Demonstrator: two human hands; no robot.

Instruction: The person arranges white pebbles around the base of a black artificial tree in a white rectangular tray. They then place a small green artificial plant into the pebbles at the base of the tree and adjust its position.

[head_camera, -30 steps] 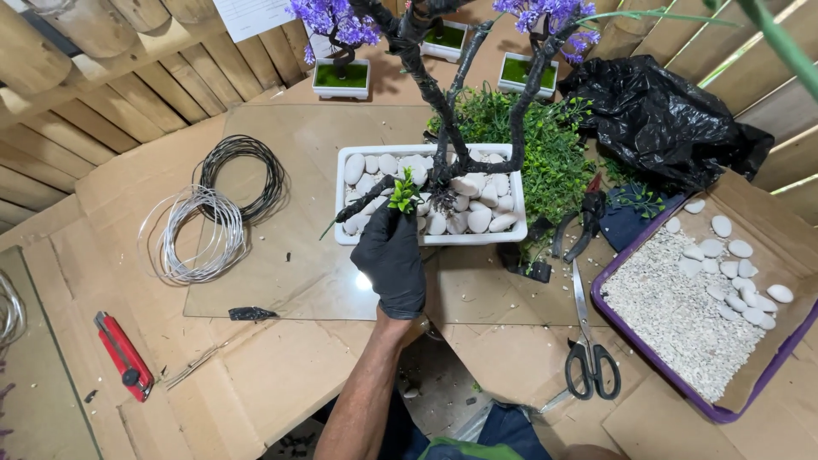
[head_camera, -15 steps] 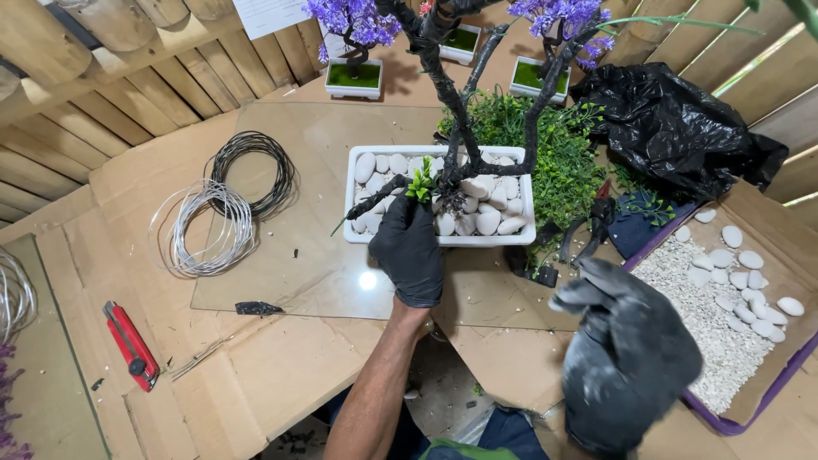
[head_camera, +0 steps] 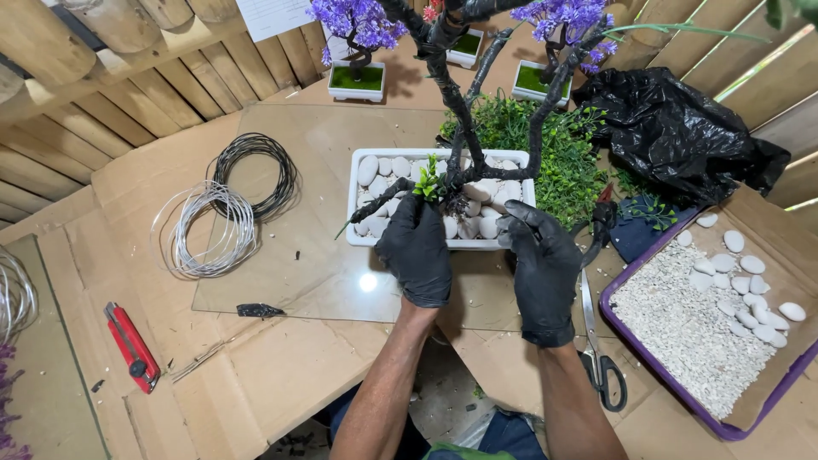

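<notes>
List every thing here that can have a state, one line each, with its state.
left hand: gloved, pinching a green sprig at the tray
right hand: gloved, open, at the tray's front edge
white tray: filled with white stones, dark tree upright in it
scissors: lying flat, blades shut
red utility knife: lying flat; blade unclear
wire coils: coiled, overlapping
purple bin: open, holding gravel and pebbles
black bag: crumpled

A: What's round me?

B: Split-bamboo wall (head_camera: pixel 128 94) runs along the worktop's far-left edge, and slanted bamboo slats (head_camera: pixel 767 77) close off the far-right corner.

A: And under my work?

B: Flattened brown cardboard (head_camera: pixel 290 375) covers the worktop, with a clear glass sheet (head_camera: pixel 324 170) laid over its middle. A bright spot of overhead light (head_camera: pixel 368 282) reflects near the sheet's front edge.

A: Anything else?

B: White paper sheet (head_camera: pixel 273 15) pinned on the wall at the far edge. Even daylight, soft shadows.
</notes>
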